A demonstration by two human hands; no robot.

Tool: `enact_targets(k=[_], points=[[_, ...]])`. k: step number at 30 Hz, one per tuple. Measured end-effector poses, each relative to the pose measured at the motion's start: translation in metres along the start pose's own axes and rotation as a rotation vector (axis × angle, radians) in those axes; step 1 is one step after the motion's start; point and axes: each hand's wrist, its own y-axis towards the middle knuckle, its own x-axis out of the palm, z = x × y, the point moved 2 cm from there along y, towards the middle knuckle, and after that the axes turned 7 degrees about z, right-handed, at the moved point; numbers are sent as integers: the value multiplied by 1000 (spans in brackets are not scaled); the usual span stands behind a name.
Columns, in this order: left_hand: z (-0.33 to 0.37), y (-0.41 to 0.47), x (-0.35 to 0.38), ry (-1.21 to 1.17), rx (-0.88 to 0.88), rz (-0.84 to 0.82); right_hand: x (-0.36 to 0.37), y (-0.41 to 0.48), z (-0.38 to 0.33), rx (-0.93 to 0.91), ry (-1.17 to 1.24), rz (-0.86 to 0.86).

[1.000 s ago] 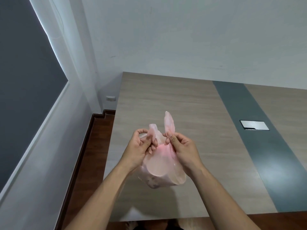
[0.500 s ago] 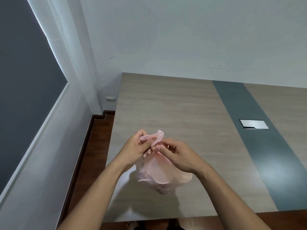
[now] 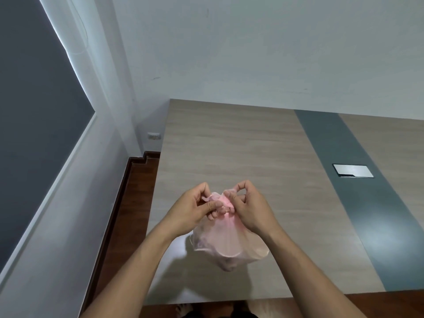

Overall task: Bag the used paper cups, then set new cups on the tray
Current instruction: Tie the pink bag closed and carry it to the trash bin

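Observation:
A thin pink plastic bag (image 3: 226, 244) hangs above the near part of the wooden table (image 3: 241, 148), with rounded cup shapes showing dimly through its film. My left hand (image 3: 195, 211) pinches one bag handle at the top. My right hand (image 3: 249, 207) pinches the other handle, fingers curled, close against the left hand. The two handles are bunched and crossed between my fingers. No tray or loose cups are in view.
A dark grey strip (image 3: 358, 191) runs down the table with a silver cable hatch (image 3: 353, 171) set in it. A white wall stands behind the table. To the left lie a dark wood floor (image 3: 128, 214), a wall socket (image 3: 153, 135) and a large dark window panel (image 3: 34, 111).
The bag handles stood upright a second ago; now they are folded down and bunched between my fingers. My right hand crossed over toward the left, then drew back to the right.

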Motion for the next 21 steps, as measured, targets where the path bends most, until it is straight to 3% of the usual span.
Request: enact_targets(k=[4,10,14,21], points=[[11,-2,0,235,112,-1,-1,4,5,93,-55,-5],[6,6,0,385,87,166,-1,-1,-1,51,-98,-144],[2,8,3,523,126,239,0,-7,-11,153,84,-294],[1,10,3,473,96,270,0,-8,3,67,129,-484]])
